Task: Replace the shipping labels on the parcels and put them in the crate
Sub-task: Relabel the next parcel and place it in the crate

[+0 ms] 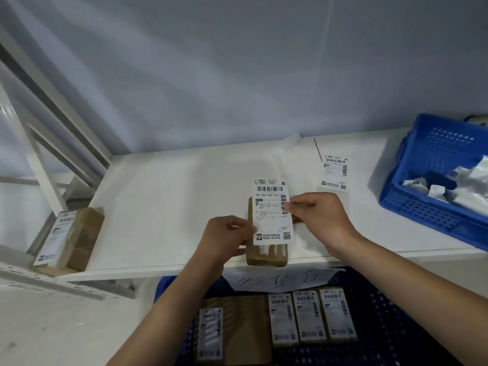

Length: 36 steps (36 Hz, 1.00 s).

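Centre frame: left hand [227, 237] and right hand [314, 215] each pinch a side edge of a white shipping label [272, 213] held over a brown parcel [266, 256] at the white table's [163, 196] front edge. Blue crate [390, 323] at bottom (four labelled parcels inside); another labelled parcel [70, 239] sits at left.

parcel [266, 256] at shelf [163, 196] front edge, spare label [334, 173] behind-right, bin [422, 207] far right, crate [390, 326] below in front
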Tool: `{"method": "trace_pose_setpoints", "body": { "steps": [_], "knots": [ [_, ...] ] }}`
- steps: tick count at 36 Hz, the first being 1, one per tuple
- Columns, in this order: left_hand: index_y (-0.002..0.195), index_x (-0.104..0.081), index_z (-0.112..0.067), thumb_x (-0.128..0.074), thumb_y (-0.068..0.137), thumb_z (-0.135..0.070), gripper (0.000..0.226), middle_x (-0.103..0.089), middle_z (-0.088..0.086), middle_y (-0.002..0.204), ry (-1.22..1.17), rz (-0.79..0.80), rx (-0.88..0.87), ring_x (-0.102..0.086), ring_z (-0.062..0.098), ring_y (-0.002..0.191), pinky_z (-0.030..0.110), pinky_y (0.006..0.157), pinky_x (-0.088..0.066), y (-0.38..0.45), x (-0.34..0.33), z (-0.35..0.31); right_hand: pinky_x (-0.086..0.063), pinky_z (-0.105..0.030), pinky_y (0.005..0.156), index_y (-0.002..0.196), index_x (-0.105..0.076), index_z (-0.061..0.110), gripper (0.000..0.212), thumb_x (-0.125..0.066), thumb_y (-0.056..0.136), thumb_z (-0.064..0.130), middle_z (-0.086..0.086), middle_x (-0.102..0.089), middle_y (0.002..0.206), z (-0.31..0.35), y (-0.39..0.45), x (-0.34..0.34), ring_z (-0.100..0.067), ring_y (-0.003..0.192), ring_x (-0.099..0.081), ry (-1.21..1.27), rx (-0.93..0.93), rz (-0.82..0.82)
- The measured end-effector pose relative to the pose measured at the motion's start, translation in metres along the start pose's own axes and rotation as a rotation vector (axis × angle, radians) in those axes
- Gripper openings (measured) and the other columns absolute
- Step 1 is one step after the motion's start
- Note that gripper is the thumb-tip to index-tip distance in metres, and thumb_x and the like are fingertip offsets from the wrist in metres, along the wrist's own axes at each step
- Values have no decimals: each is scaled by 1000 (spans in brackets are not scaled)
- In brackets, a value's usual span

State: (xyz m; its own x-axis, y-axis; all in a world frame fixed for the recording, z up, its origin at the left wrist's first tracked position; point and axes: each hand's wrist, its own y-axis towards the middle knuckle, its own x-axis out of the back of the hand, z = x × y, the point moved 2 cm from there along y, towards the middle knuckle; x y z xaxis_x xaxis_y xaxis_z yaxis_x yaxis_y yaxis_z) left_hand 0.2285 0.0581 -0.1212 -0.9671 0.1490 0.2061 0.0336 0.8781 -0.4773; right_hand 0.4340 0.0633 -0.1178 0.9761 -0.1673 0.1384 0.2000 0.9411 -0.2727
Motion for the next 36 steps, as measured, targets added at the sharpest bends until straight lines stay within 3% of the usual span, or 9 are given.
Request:
{"method": "trace_pose_setpoints", "body": {
  "steps": [5,11,14,17,21,23,27,31,36],
  "knots": [
    [90,-73,-5,-75,91,-10,5,-79,9,83,50,-44,-2,-76,33,86,39,78,-64,2,-6,1,-60,-25,72,97,-75,11,12,-78,85,8,-8,-77,83,-7,6,3,-22,75,-74,-11,-46,-21],
    [87,-76,-11,-78,87,-11,2,-78,7,79,89,-87,13,-75,25,75,43,83,-63,6,-9,3,-62,-29,70,88,-77,3,2,-76,86,3,-18,-76,84,-12,11,6,-21,67,-69,-6,-110,-11],
    [88,-75,-14,-82,83,-11,9,-78,4,75,103,-93,13,-72,19,68,43,82,-64,4,-10,5,-62,-33,76,81,-77,12,7,-76,87,8,-11,-76,78,-16,12,7,-27,71,-72,-112,-78,-22],
    [81,-77,-16,-83,82,-13,7,-77,3,74,115,-104,12,-75,25,76,44,83,-63,4,-12,7,-57,-25,72,77,-74,23,14,-77,87,13,2,-75,73,-17,11,7,-11,64,-70,-232,-2,-68],
    [78,-78,-14,-83,81,-12,6,-77,5,72,116,-127,8,-66,17,61,32,68,-60,2,-15,8,-43,-3,62,86,-77,22,6,-75,88,17,13,-71,80,-17,10,3,4,75,-64,-291,54,-111],
    [79,-78,-13,-82,82,-11,5,-76,3,71,126,-153,7,-66,14,58,29,65,-60,2,-15,7,-39,2,60,88,-78,17,3,-75,88,16,15,-68,80,-18,10,1,9,76,-59,-312,60,-122],
    [77,-79,-15,-81,83,-12,7,-77,2,72,146,-188,13,-62,10,54,25,60,-55,3,-12,8,-42,-1,59,88,-80,15,7,-72,89,15,11,-71,80,-20,11,-1,5,76,-61,-318,38,-127],
    [68,-77,-22,-81,83,-15,17,-77,-3,74,194,-220,8,-65,14,64,29,68,-58,6,-11,11,-47,-12,64,88,-80,12,11,-70,91,14,8,-73,81,-24,12,-5,-1,76,-64,-330,33,-110],
    [64,-75,-25,-82,83,-16,23,-75,-6,71,222,-241,6,-65,11,60,26,65,-55,7,-10,12,-41,-2,58,95,-79,11,9,-72,91,16,11,-68,80,-29,14,-8,6,75,-60,-343,47,-107]
  ]
}}
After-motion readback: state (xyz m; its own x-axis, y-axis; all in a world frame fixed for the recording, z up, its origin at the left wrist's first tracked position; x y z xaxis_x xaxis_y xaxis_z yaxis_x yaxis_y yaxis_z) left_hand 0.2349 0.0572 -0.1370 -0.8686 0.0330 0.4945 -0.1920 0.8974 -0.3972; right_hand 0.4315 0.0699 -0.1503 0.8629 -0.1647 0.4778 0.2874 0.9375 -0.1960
